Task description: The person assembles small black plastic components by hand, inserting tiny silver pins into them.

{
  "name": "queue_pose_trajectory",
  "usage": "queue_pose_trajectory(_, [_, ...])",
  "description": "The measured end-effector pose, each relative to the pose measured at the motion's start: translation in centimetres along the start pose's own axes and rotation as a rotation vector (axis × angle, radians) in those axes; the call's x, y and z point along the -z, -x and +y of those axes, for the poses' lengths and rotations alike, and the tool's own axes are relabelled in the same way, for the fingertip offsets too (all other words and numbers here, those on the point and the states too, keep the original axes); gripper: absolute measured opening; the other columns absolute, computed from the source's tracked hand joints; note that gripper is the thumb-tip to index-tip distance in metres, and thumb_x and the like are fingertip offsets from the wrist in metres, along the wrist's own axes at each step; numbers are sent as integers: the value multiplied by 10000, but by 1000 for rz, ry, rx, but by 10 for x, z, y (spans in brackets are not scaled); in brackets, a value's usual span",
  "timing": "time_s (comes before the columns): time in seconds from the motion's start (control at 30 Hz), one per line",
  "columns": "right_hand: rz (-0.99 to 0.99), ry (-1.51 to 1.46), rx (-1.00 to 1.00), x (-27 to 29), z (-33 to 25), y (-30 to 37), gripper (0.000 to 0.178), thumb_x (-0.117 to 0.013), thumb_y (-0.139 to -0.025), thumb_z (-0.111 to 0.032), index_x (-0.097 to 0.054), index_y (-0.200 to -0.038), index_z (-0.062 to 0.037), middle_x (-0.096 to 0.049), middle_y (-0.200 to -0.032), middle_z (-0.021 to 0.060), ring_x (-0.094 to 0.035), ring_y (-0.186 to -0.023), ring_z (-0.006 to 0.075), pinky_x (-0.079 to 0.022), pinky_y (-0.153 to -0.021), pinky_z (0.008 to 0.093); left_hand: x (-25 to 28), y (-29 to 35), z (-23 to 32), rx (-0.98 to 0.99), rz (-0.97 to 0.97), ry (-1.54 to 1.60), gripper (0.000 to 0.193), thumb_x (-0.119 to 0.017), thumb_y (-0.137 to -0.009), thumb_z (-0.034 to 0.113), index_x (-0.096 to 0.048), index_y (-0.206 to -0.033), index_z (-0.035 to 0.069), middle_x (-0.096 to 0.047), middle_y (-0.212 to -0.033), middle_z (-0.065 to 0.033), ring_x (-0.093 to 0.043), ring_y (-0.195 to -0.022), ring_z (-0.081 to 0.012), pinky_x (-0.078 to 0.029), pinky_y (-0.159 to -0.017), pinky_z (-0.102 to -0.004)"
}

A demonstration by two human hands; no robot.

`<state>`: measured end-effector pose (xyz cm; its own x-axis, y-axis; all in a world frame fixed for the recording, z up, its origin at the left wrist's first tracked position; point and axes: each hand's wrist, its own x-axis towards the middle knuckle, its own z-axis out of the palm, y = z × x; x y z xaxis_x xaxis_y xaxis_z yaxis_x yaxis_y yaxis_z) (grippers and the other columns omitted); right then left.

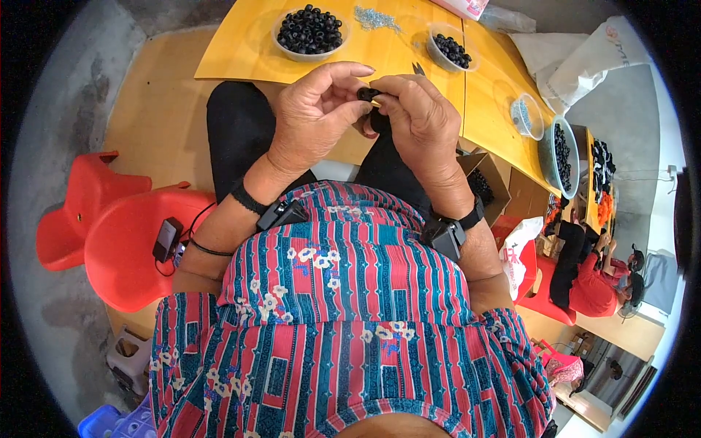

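My left hand (pixel 314 113) and my right hand (pixel 423 120) meet above my lap, just in front of the yellow table (pixel 380 60). Between their fingertips is a small black part (pixel 366 94), pinched from both sides. A second dark piece (pixel 378 121) shows just below, partly hidden by the fingers; I cannot tell whether it is joined to the first. On the table ahead, a clear bowl (pixel 309 58) holds many black ring-shaped parts. Beside it lies a loose pile of small silvery pieces (pixel 376 18). Another clear bowl (pixel 437 58) of black parts stands beyond my right hand.
Dark pointed tips (pixel 418 69) show near my right hand. At right are a small bowl (pixel 539 125) of silvery bits, a larger bowl (pixel 575 164) of black parts and a cardboard box (pixel 500 188). Red chairs (pixel 131 244) stand left. People in red (pixel 595 288) sit far right.
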<state>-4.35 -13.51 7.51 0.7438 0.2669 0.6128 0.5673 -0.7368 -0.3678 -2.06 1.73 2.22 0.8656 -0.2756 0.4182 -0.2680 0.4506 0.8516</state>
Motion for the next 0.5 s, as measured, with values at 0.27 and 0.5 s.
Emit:
queue_pose_trajectory(0.27, [100,138,124,-9,-1,2,220,-658,-711,-20,-608,-920,-66,-609,-804,112,-620,-706,278,-516,-611,338,-2,0,2,-53,47,-5,404,-600,-778,-133,-540,-1152,7,-583,-970,-33,-572,-874,-87,-505,-794,-214])
queue_pose_trajectory(0.5, [3,-162,-159,-1,-2,0,165,-693,-694,-38,-648,-851,-63,-612,-715,93,-624,-674,255,-509,-595,314,2,-1,1,-91,42,-108,401,-620,-771,-115,-547,-1146,6,-595,-952,-30,-578,-865,-80,-499,-786,-207])
